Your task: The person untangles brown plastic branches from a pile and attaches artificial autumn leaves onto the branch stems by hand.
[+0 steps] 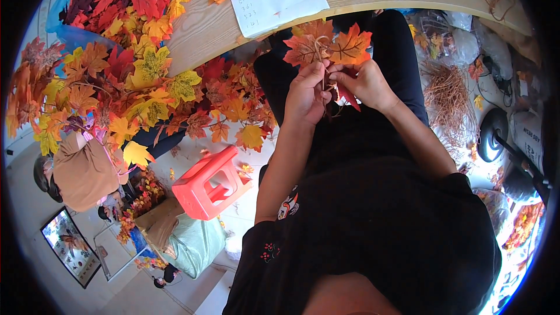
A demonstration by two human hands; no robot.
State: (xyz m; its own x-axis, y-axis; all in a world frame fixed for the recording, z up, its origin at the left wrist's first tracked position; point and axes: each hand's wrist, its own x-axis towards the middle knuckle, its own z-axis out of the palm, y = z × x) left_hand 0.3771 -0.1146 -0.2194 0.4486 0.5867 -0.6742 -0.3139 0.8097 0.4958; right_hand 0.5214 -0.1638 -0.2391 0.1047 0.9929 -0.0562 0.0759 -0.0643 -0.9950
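Just below the wooden table [233,29] edge, the left hand [304,94] and right hand [366,83] pinch closed on the leaf sprig [329,46], apparently its stems; best kept tight, leaves fanned.

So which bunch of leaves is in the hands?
The small orange-and-red fabric maple leaf cluster, pinched by both hands over the lap; the other leaf piles lie untouched on the wooden table and floor.
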